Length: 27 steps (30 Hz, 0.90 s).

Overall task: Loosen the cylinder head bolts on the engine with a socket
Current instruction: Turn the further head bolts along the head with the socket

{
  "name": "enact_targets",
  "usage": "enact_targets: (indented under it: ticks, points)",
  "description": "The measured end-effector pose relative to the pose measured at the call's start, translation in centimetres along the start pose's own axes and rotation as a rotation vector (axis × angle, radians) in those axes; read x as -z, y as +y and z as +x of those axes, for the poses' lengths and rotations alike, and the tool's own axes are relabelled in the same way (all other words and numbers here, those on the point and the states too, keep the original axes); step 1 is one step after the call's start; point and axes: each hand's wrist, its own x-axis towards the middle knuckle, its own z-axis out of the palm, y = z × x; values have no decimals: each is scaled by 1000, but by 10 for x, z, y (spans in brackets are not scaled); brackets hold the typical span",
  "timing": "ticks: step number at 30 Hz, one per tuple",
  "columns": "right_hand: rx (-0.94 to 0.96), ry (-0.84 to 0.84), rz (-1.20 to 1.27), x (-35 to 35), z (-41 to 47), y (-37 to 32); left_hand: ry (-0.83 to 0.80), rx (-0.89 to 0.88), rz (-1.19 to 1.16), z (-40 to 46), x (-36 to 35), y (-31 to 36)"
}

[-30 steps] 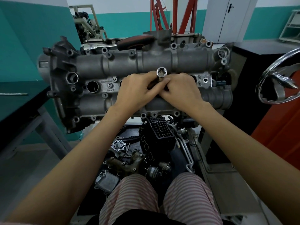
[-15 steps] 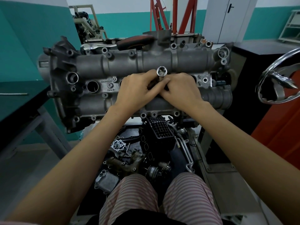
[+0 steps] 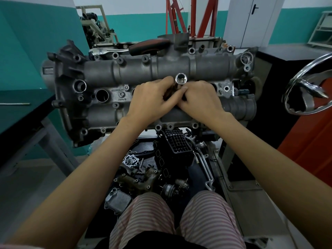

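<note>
A grey cast cylinder head [image 3: 100,72] lies across the view on a stand, with bolt holes and round bores along its top. A long chrome socket [image 3: 181,79] stands upright in the middle of the head, its open end facing me. My left hand [image 3: 152,99] grips the socket's shaft from the left. My right hand [image 3: 201,99] pinches the same shaft from the right, fingertips touching those of the left. The lower part of the socket is hidden behind my fingers.
A ratchet with a red-black handle [image 3: 149,45] lies on the far edge of the head. A chrome hand wheel [image 3: 305,92] sits at the right. Loose engine parts [image 3: 143,177] lie on the floor between my knees. A dark bench [image 3: 21,115] is at left.
</note>
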Motion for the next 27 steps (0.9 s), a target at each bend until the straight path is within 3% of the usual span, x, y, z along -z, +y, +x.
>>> enact_targets:
  ticks: [9,27]
  points:
    - [-29,50,57,4,-1,-5,-77,68,58,2,-6,0]
    - [-58,41,74,-1,0,1,2,171,45,-9,-7,7]
